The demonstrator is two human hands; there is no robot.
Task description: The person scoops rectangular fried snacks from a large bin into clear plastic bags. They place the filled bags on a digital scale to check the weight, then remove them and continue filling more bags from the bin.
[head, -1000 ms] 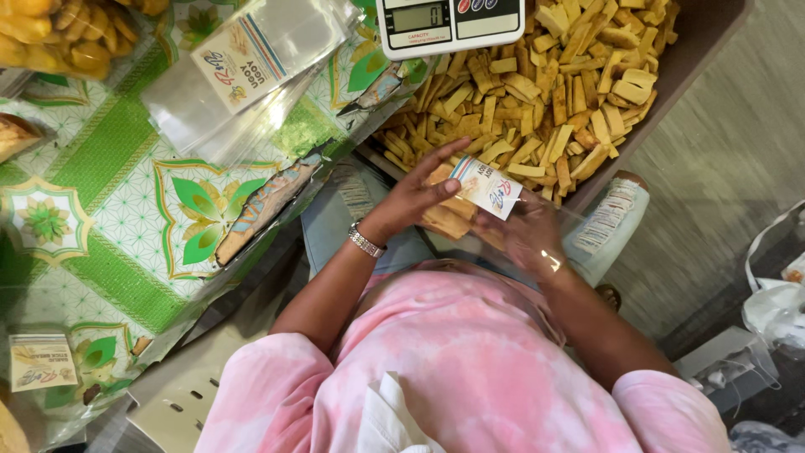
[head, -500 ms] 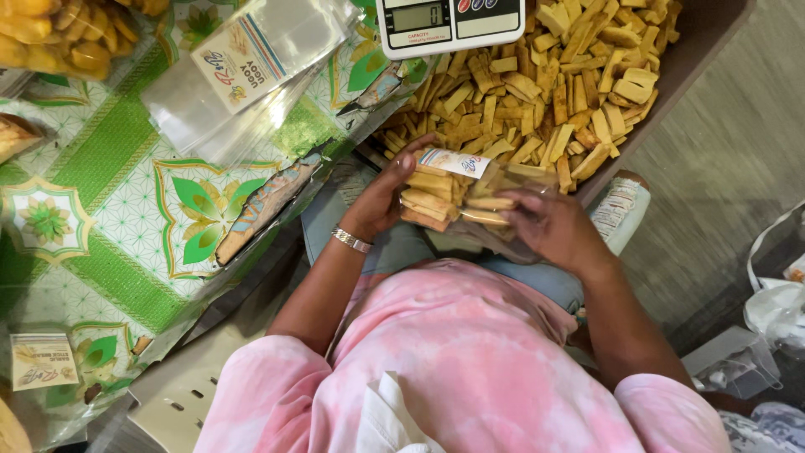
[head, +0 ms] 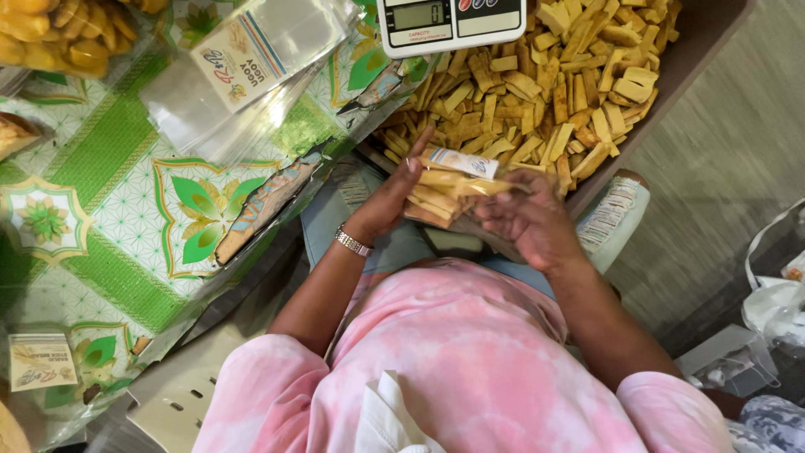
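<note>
A clear plastic bag of yellow snack sticks with a small paper label lies flat between my hands, over my lap. My left hand, with a metal bracelet at the wrist, presses against the bag's left end, fingers straight. My right hand cups the bag's right end from below. Just beyond the bag is a big tray heaped with loose yellow sticks.
A digital scale stands at the tray's far edge. A stack of empty clear bags with labels lies on the green patterned cloth to the left. Filled snack bags sit top left. A labelled bottle is beside my right knee.
The bag has turned from upright with its label facing me to lying flat, and both hands have closed in on its ends.
</note>
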